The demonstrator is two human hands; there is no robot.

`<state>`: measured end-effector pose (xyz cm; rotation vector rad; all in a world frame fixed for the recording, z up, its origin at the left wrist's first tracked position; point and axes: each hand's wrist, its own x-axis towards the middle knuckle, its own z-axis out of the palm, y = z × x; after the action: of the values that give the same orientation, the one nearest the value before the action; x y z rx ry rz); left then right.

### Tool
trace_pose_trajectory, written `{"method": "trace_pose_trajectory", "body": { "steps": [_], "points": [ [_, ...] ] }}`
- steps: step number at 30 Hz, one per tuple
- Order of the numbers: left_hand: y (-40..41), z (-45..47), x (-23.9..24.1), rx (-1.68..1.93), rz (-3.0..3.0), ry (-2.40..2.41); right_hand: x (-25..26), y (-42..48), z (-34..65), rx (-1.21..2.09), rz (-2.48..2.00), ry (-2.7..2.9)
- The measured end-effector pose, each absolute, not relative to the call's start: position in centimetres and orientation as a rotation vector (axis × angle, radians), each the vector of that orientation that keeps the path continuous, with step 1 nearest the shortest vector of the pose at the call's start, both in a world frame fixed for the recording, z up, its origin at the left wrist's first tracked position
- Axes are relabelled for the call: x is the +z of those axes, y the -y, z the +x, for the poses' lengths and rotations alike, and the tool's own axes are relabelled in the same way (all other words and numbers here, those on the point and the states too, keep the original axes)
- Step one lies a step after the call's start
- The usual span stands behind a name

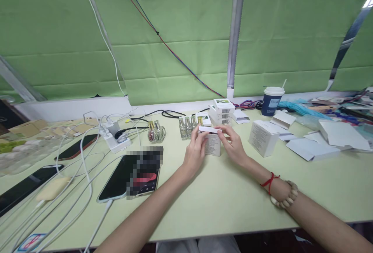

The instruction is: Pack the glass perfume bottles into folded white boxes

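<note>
Bare forearms [148, 208] reach in from the near edge of the pale bench [210, 206], the right one wearing a red string [271, 183] and a beaded bracelet [284, 196] at the wrist. Between the two hands, upright on the bench, stands a small white box [213, 146] with printed text on the face toward the camera. Left hand [194, 148] grips the box from its left side, fingers bent over the top edge and touching the white flap [210, 129] there. Right hand [232, 141] grasps it at the upper right corner, thumb and fingertips against the edge, the palm clear of the printed face. Just behind the left hand is a row of clear bottles [185, 127]; a stack of white cartons [223, 110] stands behind the box, a little to its right. Well apart from the right hand, farther right, sits a larger printed carton [264, 138], with opened white packaging [313, 148] beyond it and a dark blue cup [271, 102] behind. Off to the left of the left hand are rounder bottles [156, 132], a phone [115, 181] with a cable plugged in, and a white power strip [115, 138].
</note>
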<state>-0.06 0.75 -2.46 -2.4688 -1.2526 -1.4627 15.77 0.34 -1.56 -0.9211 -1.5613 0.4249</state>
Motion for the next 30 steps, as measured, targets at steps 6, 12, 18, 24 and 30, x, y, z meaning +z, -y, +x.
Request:
{"method": "trace_pose_trajectory", "body": {
  "steps": [6, 12, 18, 24, 30],
  "points": [
    [-1.0, -0.1, -3.1, -1.562, -2.494, 1.225, -1.3, -0.4, 16.1, 0.415, -0.915, 1.624],
    [-1.2, -0.3, -3.1, -1.597, -2.514, 1.246, -1.3, -0.7, 16.4, 0.448, -0.886, 1.654],
    [-1.1, -0.3, -2.4, -1.596, -2.515, 1.312, -1.2, -0.5, 16.3, 0.476, -0.885, 1.644],
    [-1.2, -0.4, -2.7, -1.532, -2.567, 1.365, -2.5, -1.0, 15.9, 0.547, -0.919, 1.685],
    [-1.9, -0.8, -3.6, -1.61, -2.699, 1.381, -2.8, -1.5, 16.6, 0.338, -1.035, 1.777]
  ]
}}
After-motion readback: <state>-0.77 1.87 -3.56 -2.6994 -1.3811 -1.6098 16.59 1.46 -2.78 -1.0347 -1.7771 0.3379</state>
